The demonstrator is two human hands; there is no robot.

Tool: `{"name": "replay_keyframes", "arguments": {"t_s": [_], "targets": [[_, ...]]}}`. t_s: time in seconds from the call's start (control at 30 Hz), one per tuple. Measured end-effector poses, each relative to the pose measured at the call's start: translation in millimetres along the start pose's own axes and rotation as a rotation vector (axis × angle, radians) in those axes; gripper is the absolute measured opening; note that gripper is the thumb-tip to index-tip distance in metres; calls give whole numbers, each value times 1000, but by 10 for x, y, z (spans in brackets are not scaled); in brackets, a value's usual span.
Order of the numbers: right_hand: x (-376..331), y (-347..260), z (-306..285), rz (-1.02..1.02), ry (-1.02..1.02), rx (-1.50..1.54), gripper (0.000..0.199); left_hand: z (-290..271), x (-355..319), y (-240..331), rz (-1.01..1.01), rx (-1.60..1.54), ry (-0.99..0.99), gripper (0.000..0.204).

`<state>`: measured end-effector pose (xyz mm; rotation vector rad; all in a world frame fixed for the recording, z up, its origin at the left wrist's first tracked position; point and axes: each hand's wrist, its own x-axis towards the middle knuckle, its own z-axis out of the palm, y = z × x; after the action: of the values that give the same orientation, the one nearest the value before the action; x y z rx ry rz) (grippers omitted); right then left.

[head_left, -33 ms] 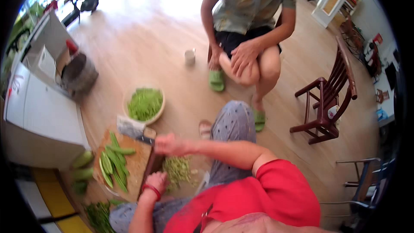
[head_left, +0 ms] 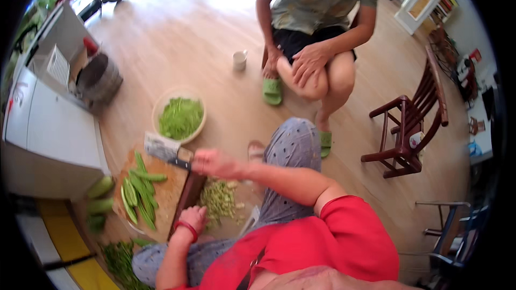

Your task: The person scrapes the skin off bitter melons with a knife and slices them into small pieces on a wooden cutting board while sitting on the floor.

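Note:
My right hand (head_left: 214, 163) is closed round the dark handle of a cleaver (head_left: 163, 147). Its broad blade points left, over the far edge of a wooden cutting board (head_left: 171, 190). On the board lie several long green pieces of cut vegetable (head_left: 141, 189). My left hand (head_left: 194, 218), with a red band at the wrist, is at the board's right edge with its fingers curled; anything inside them is hidden. Beyond the blade stands a pale bowl (head_left: 200, 130) of shredded green vegetable (head_left: 181, 121).
Pale green scraps (head_left: 219, 200) lie right of the board. Whole green vegetables (head_left: 99, 205) and leafy greens (head_left: 119, 260) are at the left. A person (head_left: 322, 16) in green slippers sits opposite, near a white mug (head_left: 239, 60). A wooden chair (head_left: 411, 129) stands right.
The whole view has shifted slightly. Against the board, the cleaver and both hands keep nearly the same place, and the cut vegetable pieces lie as before.

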<state>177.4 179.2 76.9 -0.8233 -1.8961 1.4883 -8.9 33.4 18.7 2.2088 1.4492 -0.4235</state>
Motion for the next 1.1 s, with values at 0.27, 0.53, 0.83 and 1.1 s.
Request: {"name": "replay_keyframes", "arguments": {"t_s": [0.27, 0.53, 0.83, 1.1], "targets": [[74, -186, -705, 192, 638, 850, 21, 69, -209, 103, -60, 26, -245, 38], [87, 26, -781, 178, 711, 886, 20, 25, -186, 128, -75, 32, -223, 36], [97, 34, -498, 282, 518, 975, 20, -57, -188, 178, -31, 45, -206, 40], [257, -51, -191, 360, 446, 926, 18, -75, -267, 189, -37, 15, -172, 38]]}}
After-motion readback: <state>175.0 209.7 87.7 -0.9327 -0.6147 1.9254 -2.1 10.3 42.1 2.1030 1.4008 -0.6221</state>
